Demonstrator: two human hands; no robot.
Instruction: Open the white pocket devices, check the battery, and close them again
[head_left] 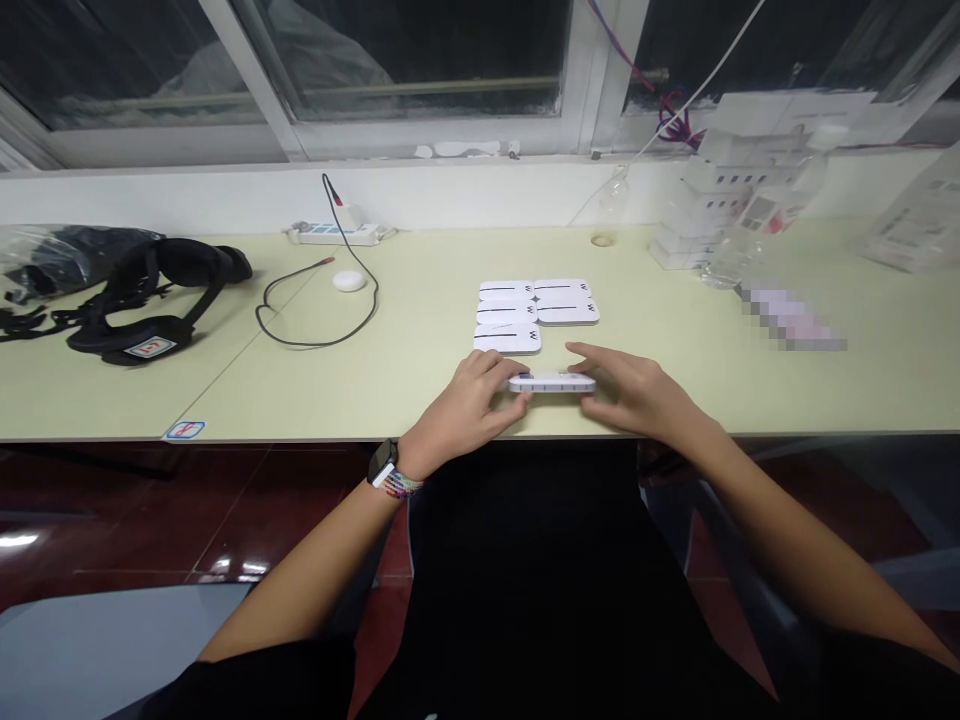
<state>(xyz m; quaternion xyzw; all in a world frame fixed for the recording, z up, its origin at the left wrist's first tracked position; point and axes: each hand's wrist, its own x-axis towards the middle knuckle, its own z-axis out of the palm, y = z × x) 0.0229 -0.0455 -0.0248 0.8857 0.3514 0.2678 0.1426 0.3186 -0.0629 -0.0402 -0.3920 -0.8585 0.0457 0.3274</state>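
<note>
Your left hand (480,400) is closed on the left end of a thin white box (553,383), thumb on the near side and fingers on the far side; your right hand (634,393) curves around the right end, partly open, with its index finger stretched out, and whether it grips, one cannot tell. Below them lies the pale green table (420,395); the box is near its front edge, close to your body, probably for better control. Far to your left rests a black headset (161,300), and at back right are a stack of white boxes (694,210) and a clear bottle (759,215), all seemingly put aside from your working place. A black cable (319,345) loops beside the power strip (337,234), presumably for being near to the current. Just beyond your hands lie five flat white boxes (551,316), three in one column and two in another, their dark lines in the same direction, which suggests careful arranging. Smallest, a white round object (349,281) sits within the loop.
</note>
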